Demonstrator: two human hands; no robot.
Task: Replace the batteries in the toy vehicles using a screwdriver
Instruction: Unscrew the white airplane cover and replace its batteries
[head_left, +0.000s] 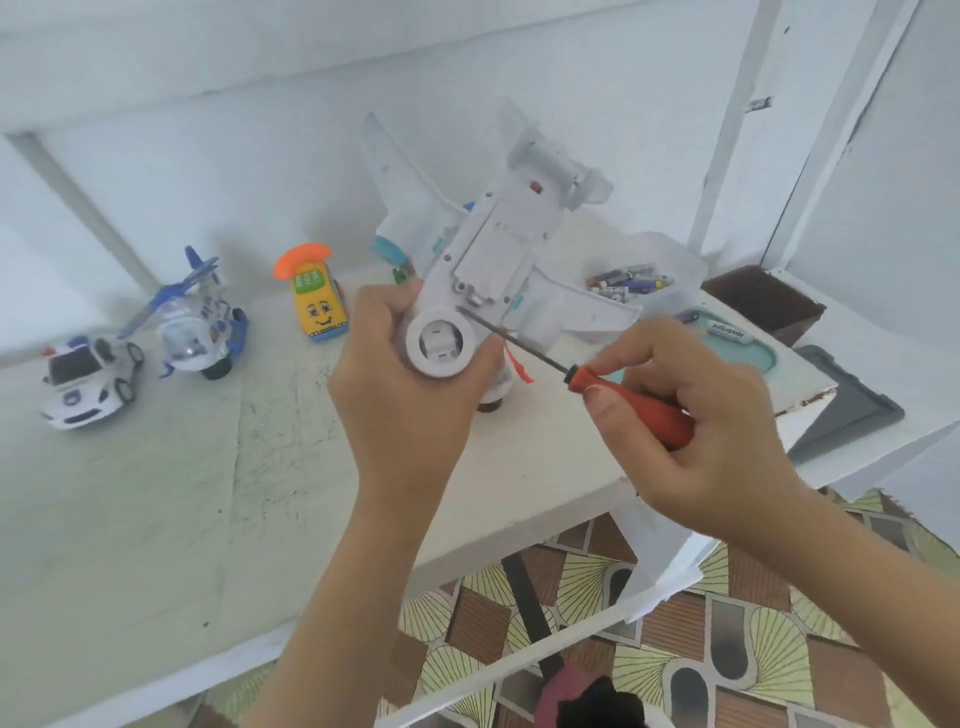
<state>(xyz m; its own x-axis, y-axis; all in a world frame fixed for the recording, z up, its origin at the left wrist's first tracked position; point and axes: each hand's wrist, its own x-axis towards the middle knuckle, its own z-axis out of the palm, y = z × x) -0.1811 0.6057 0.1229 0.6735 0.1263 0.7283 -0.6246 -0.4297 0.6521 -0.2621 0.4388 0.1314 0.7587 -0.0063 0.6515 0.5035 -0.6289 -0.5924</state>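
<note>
My left hand (400, 374) grips the nose end of a white toy airplane (493, 244), held belly-up above the table with its tail pointing away. My right hand (691, 415) holds a screwdriver (613, 387) by its orange handle. Its thin metal shaft slants up and left, and the tip touches the belly near the battery cover, close to a small metal fitting. The battery cover looks shut.
On the white table (156, 493) stand a white police car (91, 382), a blue and white helicopter (200, 325) and a yellow toy phone car (317, 299). A clear tub of batteries (631, 280) and a loose battery (730, 332) on a tray lie at the right. Patterned floor shows below.
</note>
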